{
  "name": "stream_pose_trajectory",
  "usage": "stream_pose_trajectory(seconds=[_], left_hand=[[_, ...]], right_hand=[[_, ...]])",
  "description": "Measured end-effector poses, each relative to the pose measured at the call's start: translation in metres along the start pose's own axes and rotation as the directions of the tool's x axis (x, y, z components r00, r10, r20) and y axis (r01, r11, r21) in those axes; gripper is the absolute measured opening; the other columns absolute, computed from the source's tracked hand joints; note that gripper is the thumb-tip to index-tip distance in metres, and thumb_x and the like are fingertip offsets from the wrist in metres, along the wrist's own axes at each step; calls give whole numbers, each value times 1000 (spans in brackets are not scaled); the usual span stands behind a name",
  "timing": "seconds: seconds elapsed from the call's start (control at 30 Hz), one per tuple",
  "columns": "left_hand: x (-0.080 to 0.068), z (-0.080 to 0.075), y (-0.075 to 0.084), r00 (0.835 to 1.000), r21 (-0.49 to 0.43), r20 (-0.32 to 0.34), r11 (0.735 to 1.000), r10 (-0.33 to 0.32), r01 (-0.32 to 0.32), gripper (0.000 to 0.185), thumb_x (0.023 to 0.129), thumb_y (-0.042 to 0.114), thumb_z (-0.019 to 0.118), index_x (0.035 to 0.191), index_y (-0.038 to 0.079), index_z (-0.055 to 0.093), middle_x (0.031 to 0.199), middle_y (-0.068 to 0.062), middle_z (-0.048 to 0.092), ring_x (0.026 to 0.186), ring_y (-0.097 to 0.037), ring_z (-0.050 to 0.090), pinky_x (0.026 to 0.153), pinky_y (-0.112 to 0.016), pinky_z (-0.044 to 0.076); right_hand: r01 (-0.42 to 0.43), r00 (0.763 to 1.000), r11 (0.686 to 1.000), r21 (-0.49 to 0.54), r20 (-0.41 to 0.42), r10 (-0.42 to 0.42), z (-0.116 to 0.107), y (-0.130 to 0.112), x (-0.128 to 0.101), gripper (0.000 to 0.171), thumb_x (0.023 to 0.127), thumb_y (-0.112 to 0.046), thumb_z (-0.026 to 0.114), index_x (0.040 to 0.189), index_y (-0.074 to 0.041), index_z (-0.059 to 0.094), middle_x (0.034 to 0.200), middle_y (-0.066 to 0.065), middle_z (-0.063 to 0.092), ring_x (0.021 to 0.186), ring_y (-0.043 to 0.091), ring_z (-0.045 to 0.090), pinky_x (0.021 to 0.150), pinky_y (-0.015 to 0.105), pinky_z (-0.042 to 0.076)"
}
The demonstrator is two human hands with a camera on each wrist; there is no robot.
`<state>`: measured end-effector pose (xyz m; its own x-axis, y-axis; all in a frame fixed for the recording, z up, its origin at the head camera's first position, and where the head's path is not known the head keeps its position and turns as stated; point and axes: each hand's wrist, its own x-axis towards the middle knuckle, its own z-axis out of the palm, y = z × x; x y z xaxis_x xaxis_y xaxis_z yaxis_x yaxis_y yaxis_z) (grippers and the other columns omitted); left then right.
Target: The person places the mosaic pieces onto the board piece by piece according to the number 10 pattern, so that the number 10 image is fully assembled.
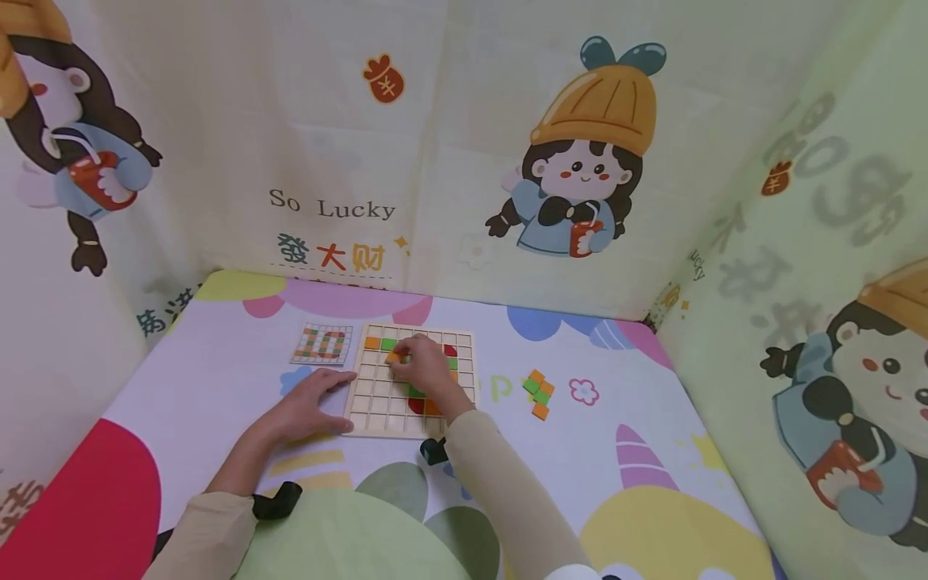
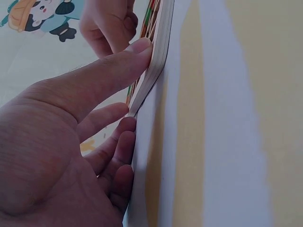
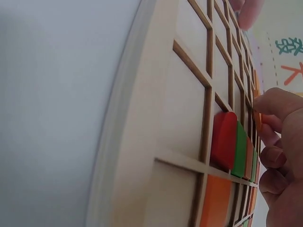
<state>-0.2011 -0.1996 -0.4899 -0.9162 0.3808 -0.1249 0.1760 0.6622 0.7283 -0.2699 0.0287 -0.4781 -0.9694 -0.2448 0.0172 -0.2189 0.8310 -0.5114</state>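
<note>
Wooden grid board (image 1: 377,411) on a bright cartoon-print worktop (image 1: 616,451), with two hands at work on it.

Nearest, the left hand (image 1: 308,407) lies flat on the worktop, its fingers (image 2: 118,66) straight and slightly apart, pressed against the board's left edge. The right hand (image 1: 424,364) rests over the middle of the board, fingers curled and pinching a small orange tile (image 1: 392,358) above a cell. Red, green and orange tiles fill some cells. To the right of the board lies a loose cluster of orange and green tiles (image 1: 539,393). Just beyond the board's far-left corner lies a pattern card (image 1: 322,344).
</note>
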Motion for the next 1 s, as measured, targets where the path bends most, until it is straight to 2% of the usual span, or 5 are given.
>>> stream_pose_trajectory(seconds=[0.17,0.27,0.4,0.83,1.0], left_hand=[[-1,0,0,1000,-7,-3,1000,2,-2,83,75,38,81,146,17,43,144,-17,40,131,-38,39,106,-60,35],[-2,0,0,1000,-5,-11,1000,26,-26,82,75,38,81,145,16,44,142,-17,42,129,-38,40,105,-59,36],[-2,0,0,999,1,-19,999,45,-45,81,75,38,81,144,14,45,140,-18,43,129,-39,41,104,-59,36],[-2,0,1,1000,11,-13,1000,25,-25,82,75,40,81,145,16,45,142,-18,42,130,-38,40,104,-59,36],[-2,1,1,999,7,-19,1000,27,-27,83,75,40,81,145,15,45,143,-19,42,130,-39,40,104,-59,37]], right_hand=[[10,1000,998,-69,12,-9,3,-3,4,20,89,-27,69,108,-21,74,105,-6,62,94,11,57,76,23,49],[-4,1000,997,-81,17,5,3,-6,7,20,90,-29,69,108,-24,75,110,-7,63,101,12,58,83,26,50],[-28,999,999,-47,34,29,2,-12,10,18,88,-28,71,105,-25,76,108,-8,65,105,13,57,90,29,50],[-50,998,998,38,31,49,1,-10,8,19,88,-27,71,107,-24,75,108,-10,66,110,13,56,97,32,48],[-42,999,998,50,25,41,-7,-4,3,22,90,-26,69,112,-24,74,114,-7,65,109,15,56,93,32,50]])
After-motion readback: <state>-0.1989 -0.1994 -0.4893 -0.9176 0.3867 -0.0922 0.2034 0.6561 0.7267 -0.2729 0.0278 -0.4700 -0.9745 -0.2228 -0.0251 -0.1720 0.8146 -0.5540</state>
